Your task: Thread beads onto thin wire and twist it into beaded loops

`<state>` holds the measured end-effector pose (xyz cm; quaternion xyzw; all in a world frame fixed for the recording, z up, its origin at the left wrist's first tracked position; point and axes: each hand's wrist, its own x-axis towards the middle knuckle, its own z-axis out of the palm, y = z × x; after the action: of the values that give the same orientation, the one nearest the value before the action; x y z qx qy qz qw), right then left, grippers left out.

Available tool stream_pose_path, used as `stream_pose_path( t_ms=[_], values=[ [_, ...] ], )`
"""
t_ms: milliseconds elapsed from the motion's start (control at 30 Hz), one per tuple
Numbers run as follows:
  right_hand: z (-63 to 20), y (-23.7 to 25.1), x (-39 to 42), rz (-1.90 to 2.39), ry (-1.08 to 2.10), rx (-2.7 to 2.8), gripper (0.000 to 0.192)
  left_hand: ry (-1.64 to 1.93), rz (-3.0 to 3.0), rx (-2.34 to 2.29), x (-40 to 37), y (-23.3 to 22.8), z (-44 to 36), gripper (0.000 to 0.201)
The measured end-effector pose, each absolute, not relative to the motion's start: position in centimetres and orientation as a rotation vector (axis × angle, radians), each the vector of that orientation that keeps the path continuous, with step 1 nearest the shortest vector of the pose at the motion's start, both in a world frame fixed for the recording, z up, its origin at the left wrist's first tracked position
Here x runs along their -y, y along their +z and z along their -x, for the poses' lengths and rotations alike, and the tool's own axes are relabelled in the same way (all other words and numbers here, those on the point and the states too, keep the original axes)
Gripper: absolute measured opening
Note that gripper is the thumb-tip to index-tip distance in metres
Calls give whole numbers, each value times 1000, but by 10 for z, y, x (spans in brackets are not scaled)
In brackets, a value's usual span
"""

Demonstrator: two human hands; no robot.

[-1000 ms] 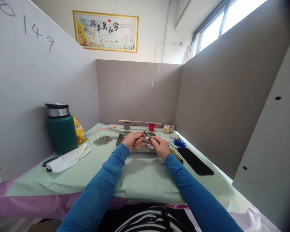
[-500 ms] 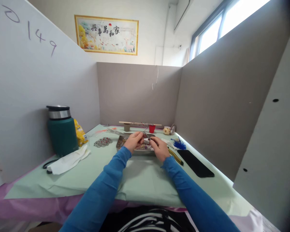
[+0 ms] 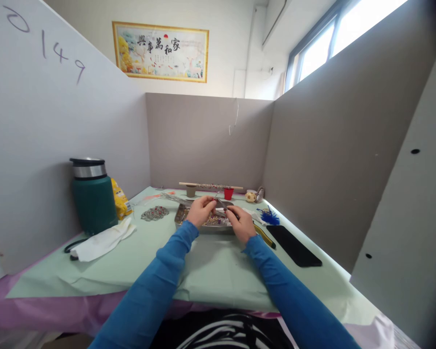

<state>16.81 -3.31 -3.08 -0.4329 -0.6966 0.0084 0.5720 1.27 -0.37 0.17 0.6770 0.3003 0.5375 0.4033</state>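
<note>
Both my hands are over a metal tray (image 3: 218, 229) of small mixed beads. My left hand (image 3: 200, 212) is closed in a pinch; a tiny reddish bit shows at its fingertips, too small to name. In my right hand (image 3: 241, 225), thumb and fingers are wrapped round a slim grey tool (image 3: 221, 204) whose tip points up and left towards the left fingertips. Whether it is tweezers or thin pliers I cannot tell. A yellow-and-black tool handle (image 3: 266, 237) lies beside my right hand. Thin metal wires (image 3: 176, 198) stick out behind the tray's left side.
A beaded metal piece (image 3: 155, 213) lies left of the tray. Behind stand a brown cup (image 3: 191, 191) and a red cup (image 3: 228, 194) under a beaded stick (image 3: 210, 186). At right are a blue tassel (image 3: 269, 216) and a black phone (image 3: 294, 246); a green flask (image 3: 94, 201) and white cloth (image 3: 103, 241) stay left.
My left hand has risen very slightly, and the slim tool's tip has shifted a little between my hands. Everything else on the table stays put.
</note>
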Motion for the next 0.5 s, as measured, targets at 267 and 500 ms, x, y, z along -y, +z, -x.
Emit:
stream_pose_path(
  t_ms=[267,500],
  values=[
    [-168,-31,34,1019,-5,1644,25,1401,-1735,-851,4,2,-12,24],
    [-168,-32,32,1027,-20,1641,24,1424,-1752,-827,3,1,-11,27]
  ],
)
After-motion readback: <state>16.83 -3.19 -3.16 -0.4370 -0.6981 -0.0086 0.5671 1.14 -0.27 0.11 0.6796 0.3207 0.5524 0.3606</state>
